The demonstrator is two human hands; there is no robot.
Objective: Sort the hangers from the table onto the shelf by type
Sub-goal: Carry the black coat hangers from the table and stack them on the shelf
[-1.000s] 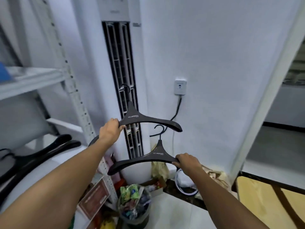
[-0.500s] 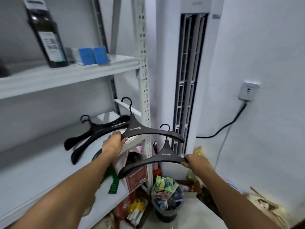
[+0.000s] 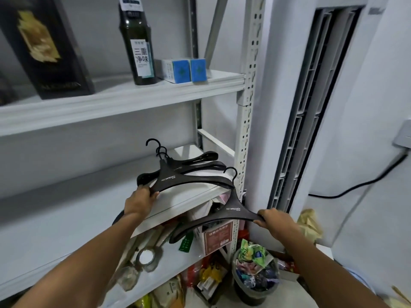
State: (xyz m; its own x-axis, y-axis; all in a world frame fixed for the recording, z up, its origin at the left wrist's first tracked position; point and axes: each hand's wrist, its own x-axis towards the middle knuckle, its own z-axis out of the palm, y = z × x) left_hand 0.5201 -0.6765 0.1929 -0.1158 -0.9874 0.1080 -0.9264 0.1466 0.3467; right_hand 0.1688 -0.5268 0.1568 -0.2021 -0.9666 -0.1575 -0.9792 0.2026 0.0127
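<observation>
At centre frame, my left hand (image 3: 140,200) grips one end of a black hanger (image 3: 170,180) above the middle shelf (image 3: 77,196), its far arm crossing over two matching hangers (image 3: 205,155) lying there. Lower right of centre, my right hand (image 3: 275,221) grasps the end of a second black hanger (image 3: 233,211), held off the shelf's front edge beside the white upright post (image 3: 244,130).
</observation>
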